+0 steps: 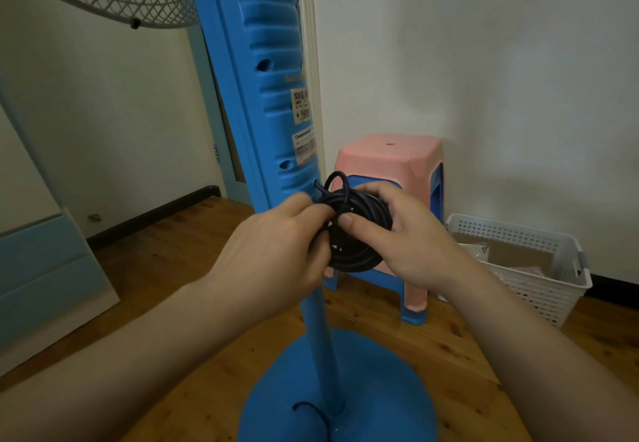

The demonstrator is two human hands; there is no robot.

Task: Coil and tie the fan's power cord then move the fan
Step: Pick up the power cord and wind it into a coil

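Wooden floorboards [179, 244] run to a white wall, a pink plastic stool [390, 161] at the far right. I keep the black coiled power cord [359, 230] bundled just beside the tall blue pedestal fan's [269, 95] pole, probably so the loops stay together for tying. My left hand [273, 251] pinches it and my right hand [411, 241] grips it. Fingers hide any knot; the plug is unseen.
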